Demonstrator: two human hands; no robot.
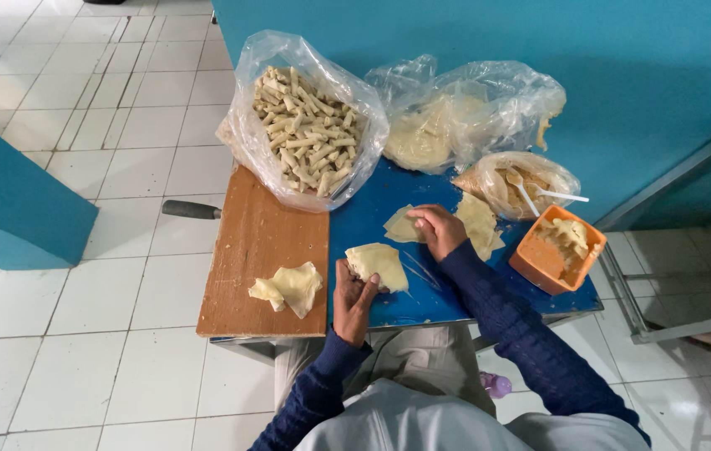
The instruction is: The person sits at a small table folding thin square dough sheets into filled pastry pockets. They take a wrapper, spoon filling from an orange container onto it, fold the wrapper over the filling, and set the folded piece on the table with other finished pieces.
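Folding wrapper (379,262); left hand (354,294) hides its near edge.

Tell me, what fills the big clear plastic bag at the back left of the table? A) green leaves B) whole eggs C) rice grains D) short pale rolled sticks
D: the big clear plastic bag is heaped with short pale rolled sticks.

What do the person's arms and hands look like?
Both arms wear long, dark blue knitted sleeves with a bumpy, ribbed texture that reach the wrists. The left hand and right hand are bare: no gloves. I cannot make out any rings or a watch.
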